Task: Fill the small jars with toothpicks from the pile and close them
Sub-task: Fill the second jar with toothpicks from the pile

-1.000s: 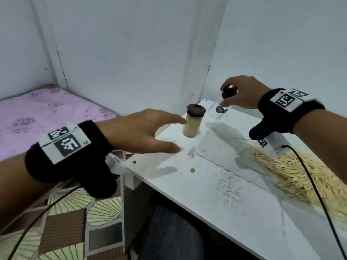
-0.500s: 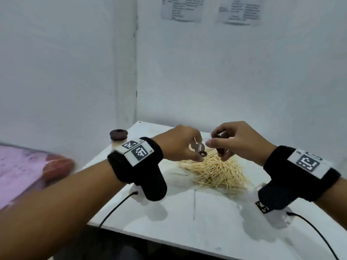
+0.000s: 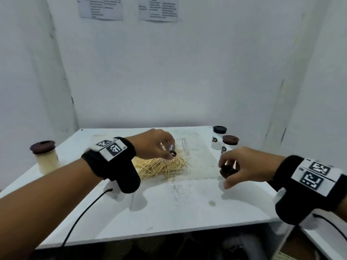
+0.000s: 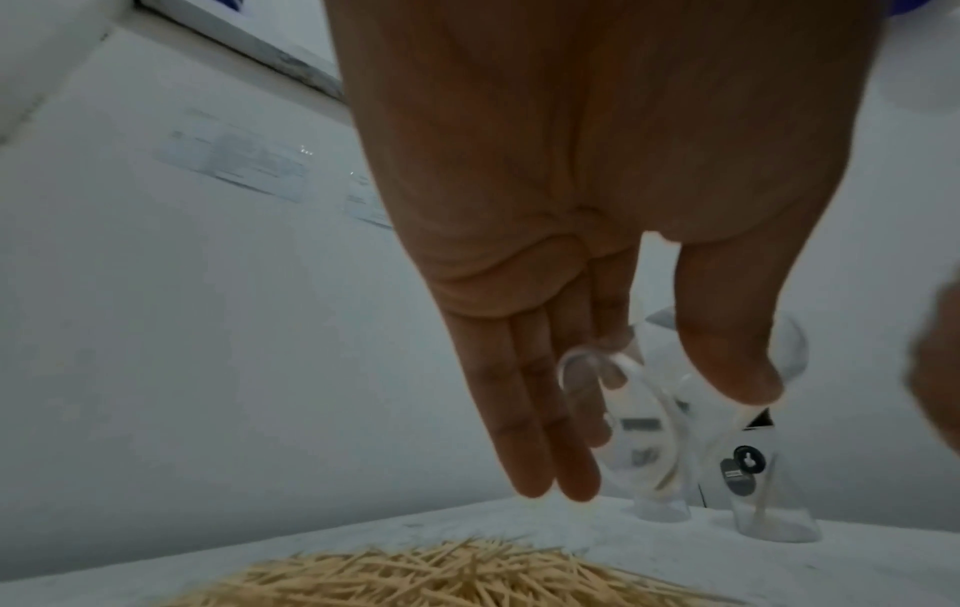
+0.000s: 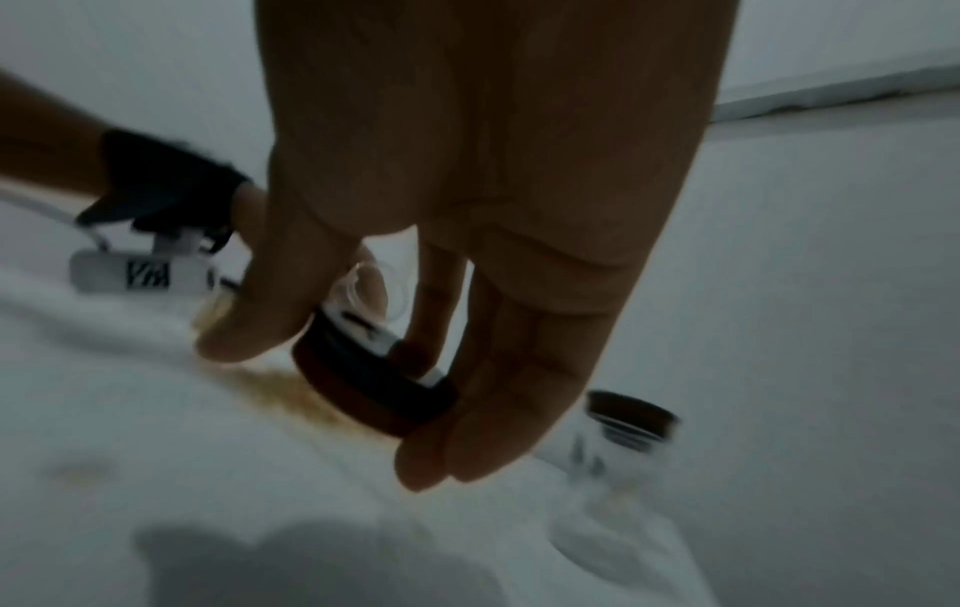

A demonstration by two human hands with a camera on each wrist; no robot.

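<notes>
Clear jar (image 3: 179,148) within left grip (image 3: 155,145)

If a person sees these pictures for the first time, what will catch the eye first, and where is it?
The pile of toothpicks in the middle of the white table stands out. Above it the left hand holds an open clear jar on its side; the right hand grips its dark lid. A filled, closed jar stands far left.
</notes>
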